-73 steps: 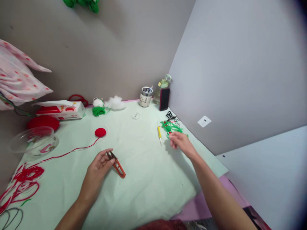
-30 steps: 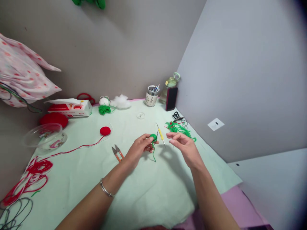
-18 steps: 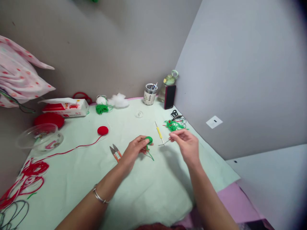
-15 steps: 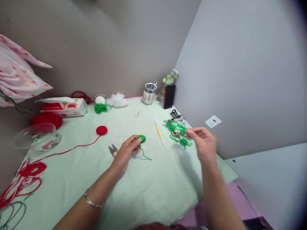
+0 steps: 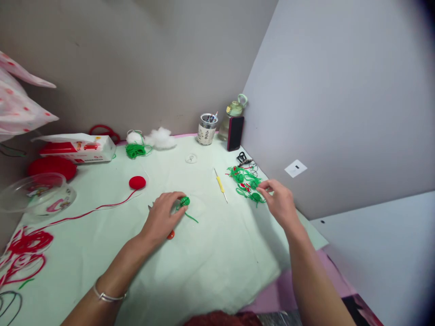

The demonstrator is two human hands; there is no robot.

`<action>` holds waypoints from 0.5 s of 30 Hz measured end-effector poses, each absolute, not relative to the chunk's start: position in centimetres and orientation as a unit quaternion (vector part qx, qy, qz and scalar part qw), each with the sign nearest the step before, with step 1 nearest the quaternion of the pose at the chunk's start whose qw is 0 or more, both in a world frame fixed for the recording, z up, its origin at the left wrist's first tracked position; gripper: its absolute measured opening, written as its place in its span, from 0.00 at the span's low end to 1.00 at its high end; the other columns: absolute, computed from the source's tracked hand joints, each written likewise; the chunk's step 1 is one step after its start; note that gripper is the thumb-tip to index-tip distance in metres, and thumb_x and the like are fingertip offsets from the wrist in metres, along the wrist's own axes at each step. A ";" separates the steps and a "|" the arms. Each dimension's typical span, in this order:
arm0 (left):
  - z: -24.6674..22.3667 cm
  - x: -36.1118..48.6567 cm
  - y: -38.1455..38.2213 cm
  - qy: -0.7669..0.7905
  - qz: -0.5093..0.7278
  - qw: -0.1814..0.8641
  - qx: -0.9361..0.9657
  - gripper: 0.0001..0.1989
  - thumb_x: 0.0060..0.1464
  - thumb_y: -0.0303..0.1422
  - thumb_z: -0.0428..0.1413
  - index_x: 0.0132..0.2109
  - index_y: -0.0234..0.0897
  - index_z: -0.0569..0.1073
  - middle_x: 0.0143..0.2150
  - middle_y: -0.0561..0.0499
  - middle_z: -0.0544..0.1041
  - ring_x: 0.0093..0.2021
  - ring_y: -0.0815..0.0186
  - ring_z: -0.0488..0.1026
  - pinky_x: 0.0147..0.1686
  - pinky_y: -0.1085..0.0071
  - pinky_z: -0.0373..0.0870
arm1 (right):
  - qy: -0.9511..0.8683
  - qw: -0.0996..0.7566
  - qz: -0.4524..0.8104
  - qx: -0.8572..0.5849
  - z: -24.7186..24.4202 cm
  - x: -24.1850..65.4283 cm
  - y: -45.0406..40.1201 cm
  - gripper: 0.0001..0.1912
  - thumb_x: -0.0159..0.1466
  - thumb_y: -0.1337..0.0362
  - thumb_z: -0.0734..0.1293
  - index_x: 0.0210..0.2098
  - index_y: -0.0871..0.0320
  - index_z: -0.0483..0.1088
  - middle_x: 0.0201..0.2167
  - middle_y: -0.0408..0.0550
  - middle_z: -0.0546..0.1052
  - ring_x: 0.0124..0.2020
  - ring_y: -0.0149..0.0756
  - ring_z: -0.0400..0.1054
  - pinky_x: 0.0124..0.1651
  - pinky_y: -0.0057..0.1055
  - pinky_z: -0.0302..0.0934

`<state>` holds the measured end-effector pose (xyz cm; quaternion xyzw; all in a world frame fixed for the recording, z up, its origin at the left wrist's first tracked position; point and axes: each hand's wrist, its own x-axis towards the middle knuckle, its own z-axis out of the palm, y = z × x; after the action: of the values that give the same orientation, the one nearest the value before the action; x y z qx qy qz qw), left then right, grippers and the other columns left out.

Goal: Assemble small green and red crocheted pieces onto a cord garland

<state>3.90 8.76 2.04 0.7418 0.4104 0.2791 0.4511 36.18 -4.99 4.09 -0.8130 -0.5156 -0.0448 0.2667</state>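
My left hand (image 5: pixel 165 213) curls its thumb and fingertips round a small round green crocheted piece (image 5: pixel 185 201), low over the cloth. A loose green tail (image 5: pixel 192 218) trails from the piece to the right. Beneath that hand lie the thread snips; a blade tip (image 5: pixel 150 207) and the orange handle end (image 5: pixel 171 235) stick out. My right hand (image 5: pixel 277 199) is closed in a pinch beside a cluster of green and red crocheted pieces (image 5: pixel 255 197); anything between its fingertips is too small to make out. A yellow-handled crochet hook (image 5: pixel 220 184) lies between the hands.
On the left are a red crocheted disc (image 5: pixel 137 183), tangled red yarn (image 5: pixel 32 242), a clear plastic bowl (image 5: pixel 57 203) and a tissue pack (image 5: pixel 81 149). Along the back stand white stuffing (image 5: pixel 161 139), a pen tin (image 5: pixel 206 131), a bottle (image 5: pixel 236 107) and a phone (image 5: pixel 235 134).
My left hand has shifted left and lowered with the green piece, now covering most of the snips. My right hand stays pinched by the cluster. The view has swung slightly right.
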 end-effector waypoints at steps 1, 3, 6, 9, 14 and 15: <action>1.6 3.8 8.9 0.400 0.264 0.402 0.780 0.09 0.52 0.37 0.59 0.41 0.43 0.77 0.44 0.47 0.79 0.50 0.50 0.72 0.54 0.53 0.64 | -0.534 0.246 -0.056 -0.807 4.0 35.9 -4.5 0.09 0.66 0.58 0.62 0.32 0.55 0.69 0.34 0.50 0.77 0.36 0.42 0.71 0.38 0.34 0.58; 1.0 3.5 9.0 0.375 0.234 0.344 0.828 0.09 0.53 0.35 0.56 0.41 0.43 0.77 0.46 0.46 0.78 0.53 0.49 0.70 0.55 0.51 0.62 | -0.543 0.206 -0.081 -0.810 3.9 35.6 -3.6 0.07 0.66 0.62 0.62 0.31 0.55 0.68 0.34 0.49 0.77 0.37 0.42 0.70 0.37 0.34 0.56; 0.5 3.2 8.9 0.365 0.233 0.323 0.842 0.09 0.55 0.34 0.54 0.43 0.42 0.76 0.48 0.46 0.78 0.58 0.49 0.68 0.58 0.52 0.61 | -0.513 0.181 -0.083 -0.835 3.6 35.4 -2.6 0.07 0.66 0.63 0.63 0.30 0.54 0.68 0.32 0.47 0.76 0.33 0.40 0.68 0.33 0.33 0.51; 0.4 3.2 8.8 0.374 0.240 0.331 0.832 0.11 0.57 0.35 0.54 0.46 0.42 0.75 0.50 0.46 0.77 0.58 0.51 0.68 0.58 0.54 0.61 | -0.507 0.159 -0.055 -0.845 2.9 35.0 -1.9 0.07 0.65 0.63 0.63 0.29 0.54 0.68 0.30 0.47 0.75 0.30 0.38 0.66 0.31 0.33 0.48; 1.0 3.2 8.6 0.403 0.255 0.369 0.797 0.12 0.58 0.37 0.53 0.48 0.42 0.74 0.50 0.46 0.77 0.54 0.52 0.70 0.56 0.54 0.63 | -0.498 0.143 -0.033 -0.855 2.4 34.9 -1.3 0.08 0.62 0.67 0.63 0.26 0.55 0.66 0.26 0.48 0.74 0.27 0.37 0.64 0.30 0.32 0.48; 1.1 3.1 8.6 0.411 0.256 0.376 0.790 0.12 0.58 0.37 0.53 0.48 0.42 0.74 0.50 0.46 0.77 0.54 0.52 0.71 0.56 0.53 0.64 | -0.488 0.176 -0.014 -0.855 2.7 35.0 -1.4 0.07 0.62 0.65 0.63 0.26 0.55 0.66 0.25 0.47 0.74 0.27 0.37 0.64 0.31 0.32 0.49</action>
<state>3.11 8.58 1.06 0.7899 0.4113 0.2564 0.3756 35.04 -1.37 2.70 -0.8551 -0.4876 -0.0137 0.1756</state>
